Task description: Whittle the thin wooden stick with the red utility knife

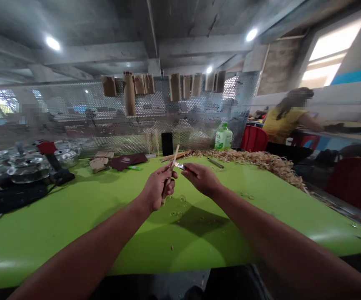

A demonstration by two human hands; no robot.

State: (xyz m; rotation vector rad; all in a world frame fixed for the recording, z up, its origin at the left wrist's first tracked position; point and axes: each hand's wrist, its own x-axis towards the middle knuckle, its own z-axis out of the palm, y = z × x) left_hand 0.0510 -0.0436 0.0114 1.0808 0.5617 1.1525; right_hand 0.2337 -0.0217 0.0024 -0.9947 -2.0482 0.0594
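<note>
My left hand (160,187) is closed around a thin wooden stick (176,155), which points up and slightly away from me. In my right hand (203,179) is a small knife (179,166), its bright blade meeting or lying very near the stick just above my left fingers. Most of the knife's handle is hidden by my right fingers. Both hands are held over the green tabletop (130,241). Several curled wood shavings (177,214) lie scattered below them.
A long heap of shavings (249,157) lines the back right edge. Along the back are a green-capped bottle (223,137), a dark phone-like slab (167,144) and dark red sheets (127,161). A red and black clamp-like tool (53,160) stands left. A person in yellow (282,121) sits right.
</note>
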